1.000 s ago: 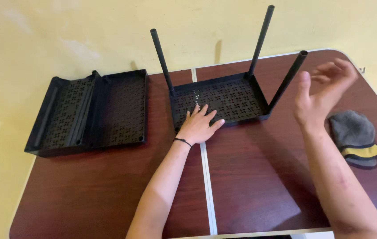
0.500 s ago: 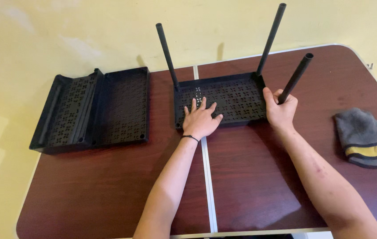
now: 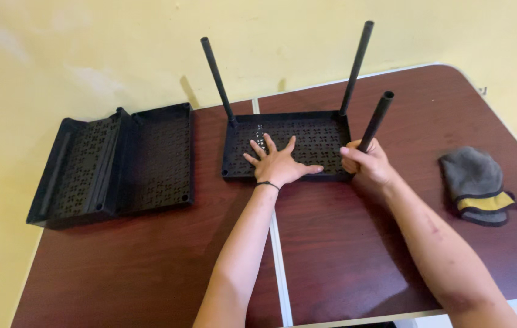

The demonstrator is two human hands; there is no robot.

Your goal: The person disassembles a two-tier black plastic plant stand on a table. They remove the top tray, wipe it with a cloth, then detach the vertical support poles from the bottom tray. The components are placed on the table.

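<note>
Here, the dark red desk [image 3: 149, 273] carries everything. At its back centre lies a black perforated tray [image 3: 322, 136] with three black poles rising from its corners. Two more black trays [image 3: 112, 164] sit side by side well to the left. A grey-and-yellow cloth [image 3: 477, 182] lies at the right. Left hand [image 3: 279, 164] pressed flat inside the tray, fingers spread apart. Right hand [image 3: 367, 164], grip clamped round the base of the near-right pole [image 3: 377, 118].

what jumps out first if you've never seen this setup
Three black poles sticking up from a perforated black tray at the table's far middle. The left hand lies flat in the tray while the right hand grips the nearest pole at its base. Two more trays lie left, a grey cloth right.
</note>
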